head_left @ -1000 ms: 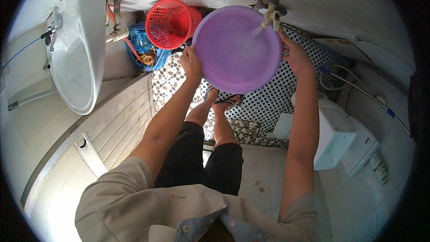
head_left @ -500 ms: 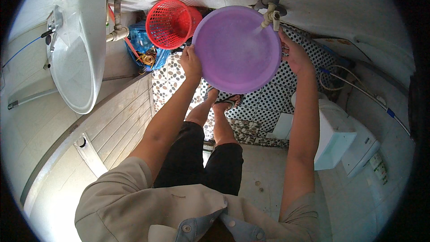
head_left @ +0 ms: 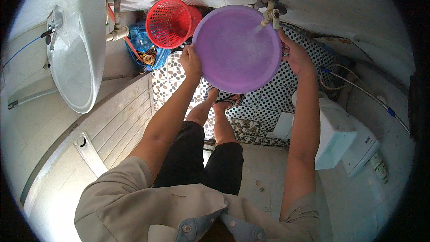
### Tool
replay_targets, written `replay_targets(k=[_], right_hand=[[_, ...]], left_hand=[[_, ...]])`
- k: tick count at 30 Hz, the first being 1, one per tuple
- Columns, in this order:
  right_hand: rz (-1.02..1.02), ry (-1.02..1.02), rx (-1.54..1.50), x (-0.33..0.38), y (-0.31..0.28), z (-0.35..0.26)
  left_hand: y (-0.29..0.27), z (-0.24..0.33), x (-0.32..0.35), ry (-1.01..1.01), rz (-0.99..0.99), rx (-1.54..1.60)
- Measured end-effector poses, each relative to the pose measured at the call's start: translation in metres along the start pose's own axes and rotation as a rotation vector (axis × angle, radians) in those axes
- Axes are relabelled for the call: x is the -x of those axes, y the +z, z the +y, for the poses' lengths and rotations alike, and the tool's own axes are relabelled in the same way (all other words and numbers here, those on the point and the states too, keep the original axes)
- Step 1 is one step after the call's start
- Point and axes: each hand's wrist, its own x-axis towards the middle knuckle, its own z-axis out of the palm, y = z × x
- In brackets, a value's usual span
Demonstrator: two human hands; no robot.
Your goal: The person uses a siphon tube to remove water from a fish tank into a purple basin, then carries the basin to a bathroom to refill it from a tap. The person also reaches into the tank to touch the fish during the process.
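A round purple basin (head_left: pixel 237 65) is held up under the wall tap (head_left: pixel 270 15). Water runs from the spout into it, and small bubbles float on the water inside. My left hand (head_left: pixel 191 62) is closed on the basin's left rim, thumb on top, with the other fingers partly hidden. On the opposite side my right hand (head_left: pixel 297 58) grips the right rim just below the tap, fingers curled at the basin's side. Both arms are stretched forward.
A red perforated basket (head_left: pixel 166 27) stands left of the basin, beside blue plastic bags (head_left: pixel 142 38). A white washbasin (head_left: pixel 74 69) hangs at the left wall. At right are a hose (head_left: pixel 354 80) and a white toilet (head_left: pixel 336 139). Patterned tiles (head_left: pixel 172 71) cover the floor.
The water stream and the froth in the basin look fainter than before. Both hands and the basin have stayed in nearly the same place.
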Motion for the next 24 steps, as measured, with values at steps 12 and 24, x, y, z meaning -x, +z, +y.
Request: replay_targets(k=[12,24], right_hand=[[0.0,-0.001,-0.003,0.002,0.0,-0.001],[-0.018,-0.009,-0.019,0.002,-0.001,-0.004]], left_hand=[[0.001,-0.005,-0.002,-0.003,0.012,0.009],[0.002,0.009,0.004,-0.008,0.036,-0.002]])
